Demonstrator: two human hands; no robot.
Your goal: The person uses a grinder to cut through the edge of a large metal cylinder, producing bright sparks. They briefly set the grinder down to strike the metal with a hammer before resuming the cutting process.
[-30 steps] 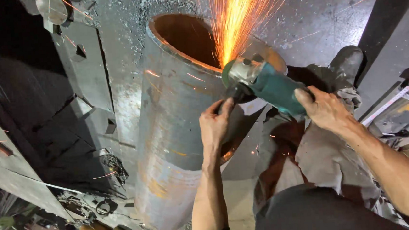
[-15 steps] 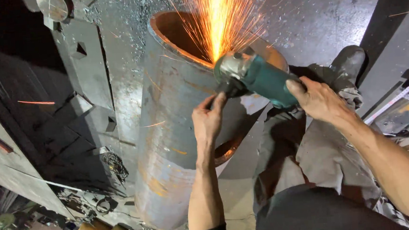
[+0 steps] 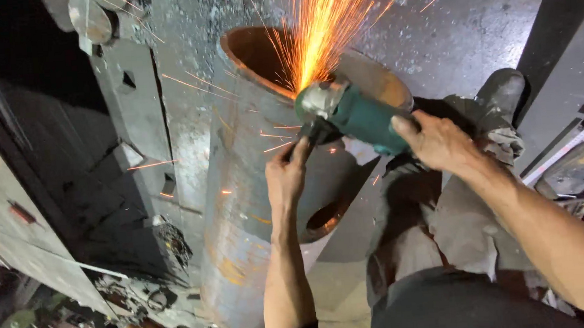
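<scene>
Head view: the right hand (image 3: pixel 441 143) is wrapped around a green angle grinder (image 3: pixel 354 115), the left hand (image 3: pixel 287 174) pinching its side handle. Sparks (image 3: pixel 317 32) fly off the rim of a rusty steel pipe (image 3: pixel 254 208)

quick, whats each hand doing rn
Left hand: closed on the side handle of the green angle grinder.
Right hand: closed around the grinder's body.

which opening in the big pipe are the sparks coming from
The wide open top end, where the green grinder meets the rim, not the smaller side hole lower down.
</scene>
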